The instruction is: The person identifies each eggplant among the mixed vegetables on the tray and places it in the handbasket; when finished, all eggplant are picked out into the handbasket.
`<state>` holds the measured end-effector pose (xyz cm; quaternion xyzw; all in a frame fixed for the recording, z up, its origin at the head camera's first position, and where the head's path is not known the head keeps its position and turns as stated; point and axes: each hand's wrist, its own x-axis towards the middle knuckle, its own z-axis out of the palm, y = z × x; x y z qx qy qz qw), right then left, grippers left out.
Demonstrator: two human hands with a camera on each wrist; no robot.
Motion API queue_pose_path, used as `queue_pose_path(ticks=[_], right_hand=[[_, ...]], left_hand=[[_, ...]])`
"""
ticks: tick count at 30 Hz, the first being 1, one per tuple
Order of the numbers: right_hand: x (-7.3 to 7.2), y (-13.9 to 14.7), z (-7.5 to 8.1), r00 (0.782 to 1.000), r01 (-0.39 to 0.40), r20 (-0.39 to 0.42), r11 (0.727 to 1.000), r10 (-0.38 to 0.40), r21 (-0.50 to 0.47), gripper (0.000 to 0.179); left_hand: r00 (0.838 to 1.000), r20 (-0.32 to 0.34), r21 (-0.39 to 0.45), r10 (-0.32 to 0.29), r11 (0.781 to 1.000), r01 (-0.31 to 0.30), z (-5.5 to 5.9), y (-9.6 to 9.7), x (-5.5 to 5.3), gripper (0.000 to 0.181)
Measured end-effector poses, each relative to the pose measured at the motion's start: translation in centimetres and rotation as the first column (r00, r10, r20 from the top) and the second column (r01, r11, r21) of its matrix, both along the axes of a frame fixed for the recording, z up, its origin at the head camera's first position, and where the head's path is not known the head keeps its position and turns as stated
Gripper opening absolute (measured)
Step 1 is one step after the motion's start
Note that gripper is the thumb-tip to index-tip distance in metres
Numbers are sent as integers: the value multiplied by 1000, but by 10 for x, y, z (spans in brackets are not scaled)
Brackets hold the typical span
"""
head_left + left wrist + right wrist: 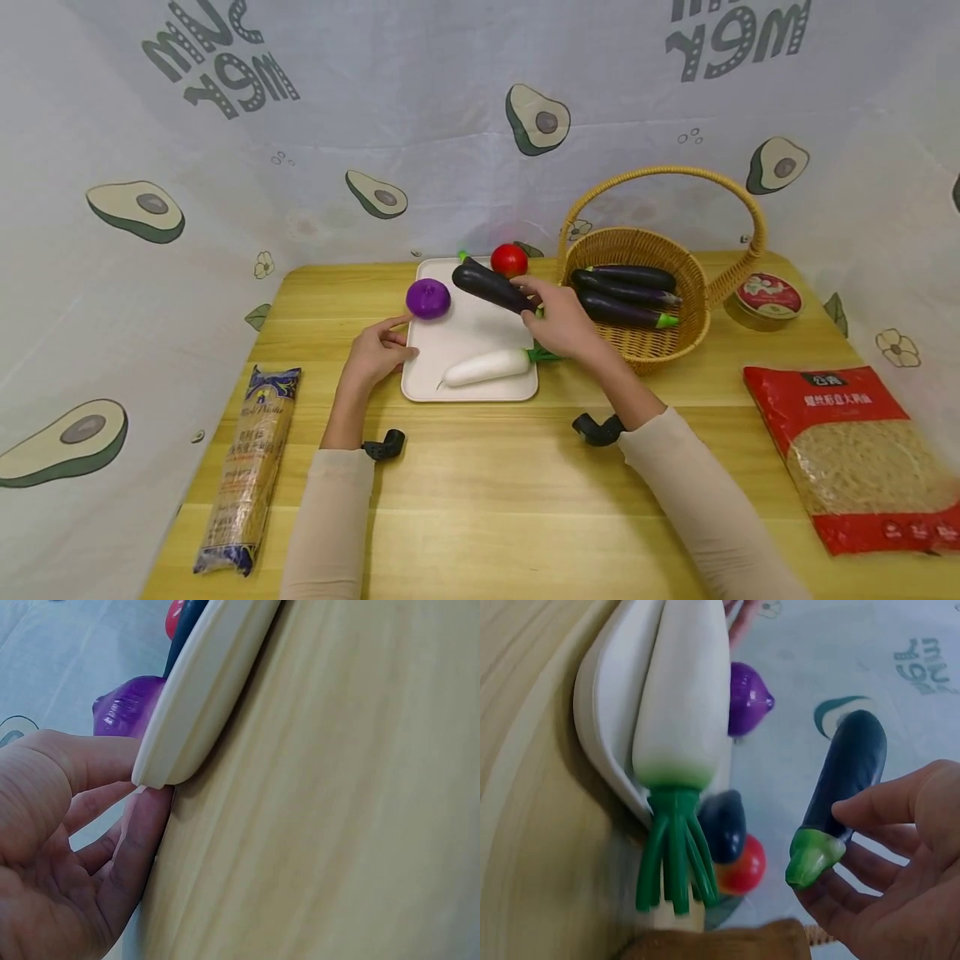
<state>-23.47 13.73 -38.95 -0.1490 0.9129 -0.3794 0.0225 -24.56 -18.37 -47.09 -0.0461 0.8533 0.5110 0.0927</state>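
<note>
My right hand (562, 321) grips a dark eggplant (491, 286) near its green stem end, holding it above the white tray (476, 329). In the right wrist view the eggplant (847, 772) sits between thumb and fingers. My left hand (372, 354) pinches the tray's left edge; the left wrist view shows the thumb over the rim and a finger under it. On the tray are a purple onion (428, 299), a white radish (487, 367) with green leaves, a red tomato (509, 260) and another eggplant (724, 825), partly hidden in the head view.
A wicker basket (630, 243) with a tall handle stands right of the tray, with several eggplants (618, 310) inside. Behind it on the right is a round tin (765, 300). A red pasta bag (862, 450) lies far right, and a long pasta packet (251, 467) lies at left.
</note>
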Motion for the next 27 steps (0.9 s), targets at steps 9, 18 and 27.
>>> queue_pose_path(ticks=[9, 18, 27], right_hand=[[21, 51, 14, 1000, 19, -22, 1000, -18, 24, 50], [38, 99, 18, 996, 85, -45, 991, -81, 107, 51], [41, 133, 8, 995, 97, -32, 980, -93, 174, 49]], left_hand=[[1000, 4, 2, -7, 1000, 7, 0, -1, 1, 66], [1000, 17, 17, -7, 1000, 6, 0, -1, 0, 67], [1000, 19, 11, -9, 1000, 9, 1, 0, 1, 66]])
